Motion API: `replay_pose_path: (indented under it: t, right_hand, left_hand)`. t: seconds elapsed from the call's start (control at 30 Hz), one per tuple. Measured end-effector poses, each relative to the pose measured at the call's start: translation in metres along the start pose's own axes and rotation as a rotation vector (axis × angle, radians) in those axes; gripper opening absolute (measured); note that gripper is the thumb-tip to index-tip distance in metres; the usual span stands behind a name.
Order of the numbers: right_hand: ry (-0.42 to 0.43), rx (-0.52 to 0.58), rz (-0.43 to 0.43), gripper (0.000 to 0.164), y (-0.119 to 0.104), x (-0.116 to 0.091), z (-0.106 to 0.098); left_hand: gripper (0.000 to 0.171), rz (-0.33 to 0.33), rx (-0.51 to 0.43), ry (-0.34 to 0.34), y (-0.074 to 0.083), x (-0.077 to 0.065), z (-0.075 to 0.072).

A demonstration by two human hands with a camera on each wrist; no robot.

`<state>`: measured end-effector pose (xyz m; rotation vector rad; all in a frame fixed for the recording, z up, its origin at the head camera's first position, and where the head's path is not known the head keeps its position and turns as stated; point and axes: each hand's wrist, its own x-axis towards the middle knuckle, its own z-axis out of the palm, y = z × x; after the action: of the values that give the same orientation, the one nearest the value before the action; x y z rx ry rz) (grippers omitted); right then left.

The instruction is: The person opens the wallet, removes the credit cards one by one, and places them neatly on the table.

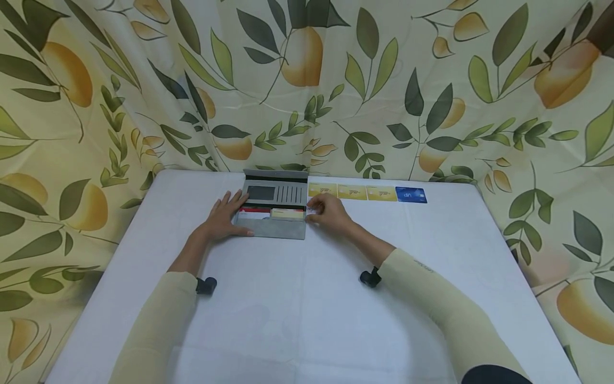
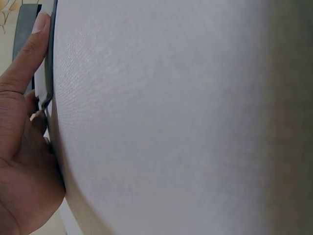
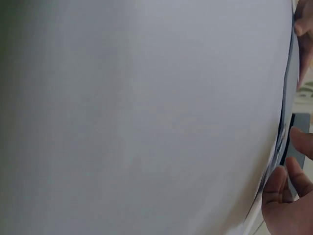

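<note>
A long grey wallet point(image 1: 283, 230) lies unfolded at the back of the white table. Its upper panel has a dark window and several narrow slots. A red and white card point(image 1: 254, 214) and a yellowish card point(image 1: 288, 214) sit side by side in its lower pocket. My left hand point(image 1: 221, 216) rests on the wallet's left side, fingers spread, thumb point(image 2: 32, 51) along the lower flap. My right hand point(image 1: 332, 214) is at the right edge with bent fingers. Thumb and fingertips point(image 3: 276, 183) stand around that edge; whether they pinch it or a card is unclear.
Right of the wallet, three yellow cards point(image 1: 352, 192) and a blue card point(image 1: 411, 195) lie in a row along the table's point(image 1: 297, 309) back edge. Behind the table hangs a cloth point(image 1: 364, 106) printed with leaves and fruit.
</note>
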<state>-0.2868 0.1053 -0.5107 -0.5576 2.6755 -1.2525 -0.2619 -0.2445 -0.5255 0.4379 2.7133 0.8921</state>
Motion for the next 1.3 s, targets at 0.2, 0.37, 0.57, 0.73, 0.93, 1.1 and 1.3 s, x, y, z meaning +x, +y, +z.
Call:
replay_pose_path:
  t: [0.2,0.37,0.57,0.73,0.93,1.1,1.3]
  right_hand:
    - [-0.029,-0.003,-0.042,0.033,-0.012,0.004,0.009]
    - [-0.043,-0.058,-0.068,0.030,-0.015,0.011,0.013]
    - [-0.101,-0.073,-0.054,0.020,-0.019,0.015,0.013]
    - [-0.137,-0.090,-0.042,0.019,-0.021,0.017,0.013]
    - [-0.181,-0.083,-0.019,0.020,-0.023,0.021,0.014]
    - [-0.203,-0.092,-0.020,0.018,-0.025,0.022,0.014]
    - [-0.219,-0.080,-0.004,0.017,-0.027,0.021,0.014]
  left_hand:
    - [0.118,-0.011,0.011,-0.006,-0.001,0.001,-0.001]
    - [0.118,-0.010,0.008,-0.009,-0.001,0.002,-0.001]
    - [0.118,-0.006,0.015,-0.012,-0.003,0.002,0.001]
    - [0.118,-0.005,0.019,-0.007,-0.004,0.003,0.001]
    - [0.119,-0.009,0.025,-0.005,-0.006,0.004,0.002]
    - [0.119,-0.014,0.025,-0.008,-0.005,0.004,0.002]
    - [0.118,-0.017,0.021,-0.006,-0.004,0.003,0.002]
